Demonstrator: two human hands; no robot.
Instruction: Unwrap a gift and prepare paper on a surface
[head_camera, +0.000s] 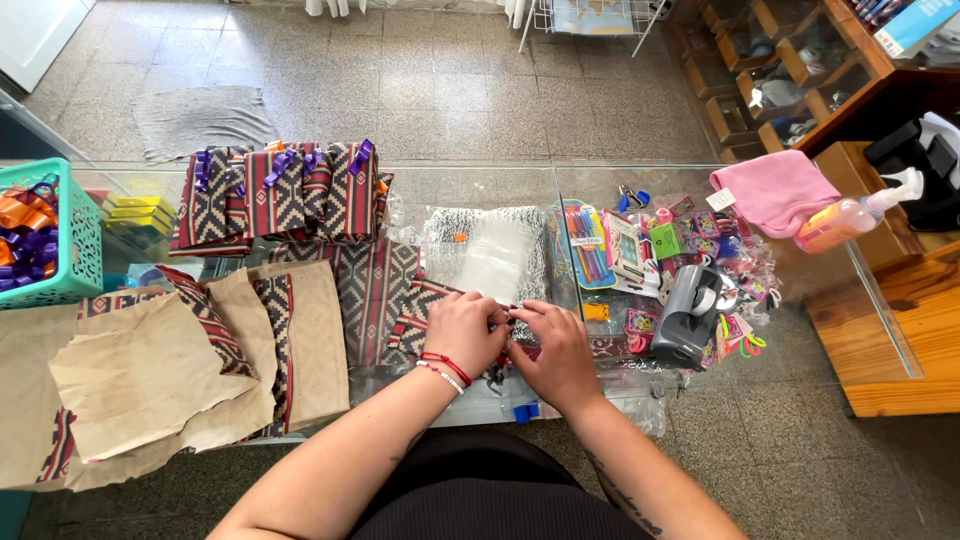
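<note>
Both hands, left (463, 332) and right (556, 352), pinch a light, floppy patterned paper bag (425, 305) at its near edge; each grip is closed on it.

Bright daylight, even, soft shadows. Glass counter (500, 185) throws mild reflections near the pink cloth (775, 190). Sharp focus at centre; wide-angle bending at edges beyond the counter. No motion blur.

On the glass counter (480, 185), the two hands (515, 335) meet at the near middle, over a patterned bag (425, 300). Left of them lie flat paper bags (170, 370). Beyond those, a stack of bow-topped bags (280, 195). At the far left stands a basket (70, 250) holding ribbon bows (25, 235). Right of the hands sits a tape dispenser (688, 315); farther right, a folded cloth (778, 190) and a spray bottle (850, 215).
</note>
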